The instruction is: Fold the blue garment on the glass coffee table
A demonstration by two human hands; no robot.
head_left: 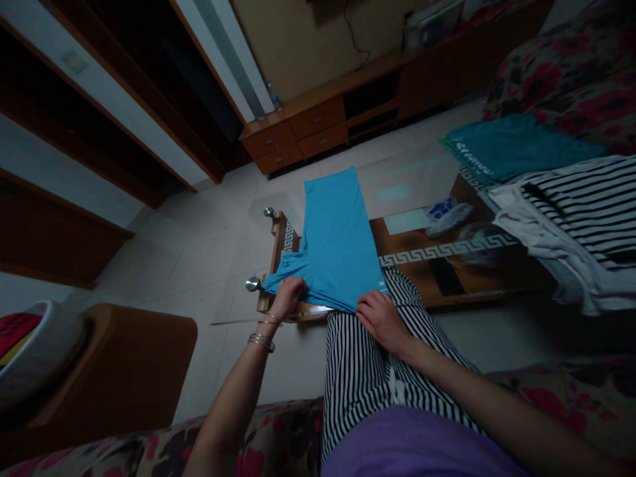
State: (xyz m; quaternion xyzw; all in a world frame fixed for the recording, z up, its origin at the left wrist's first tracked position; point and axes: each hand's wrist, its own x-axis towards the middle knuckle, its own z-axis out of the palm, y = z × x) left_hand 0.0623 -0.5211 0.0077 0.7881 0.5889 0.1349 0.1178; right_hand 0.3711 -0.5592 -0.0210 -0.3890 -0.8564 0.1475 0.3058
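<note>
The left hand [288,296] is closed around the near left corner of a blue shirt [335,242], with the fingers curled over a bunched part of the cloth, and thin bangles [262,340] sit on its wrist. The right hand [381,320] lies on the near right edge of the same shirt, fingers bent and pressing the hem; if it pinches the cloth or only rests on it, I cannot tell. The blue shirt is spread flat and long on the glass top of a low desk [447,255], reaching from the near edge, just in front of the person, to the far edge. Below the right hand, a black and white striped cloth [362,371] hangs down from the desk edge over the person's lap, and a purple garment [412,444] shows at the bottom of the view. On the desk, to the right of the shirt, there is a small white and blue bag [444,213], well apart from the hands. At the right side a striped garment [586,212] and a white one [541,242] lie in a heap over the desk end, and behind them a teal cloth [511,149] lies on a flowered sofa [571,73]. On the far side of the tiled floor [199,245] stands a wooden cabinet with drawers [318,129]. At the left, a round basin [34,351] rests on a brown stool [129,364].
</note>
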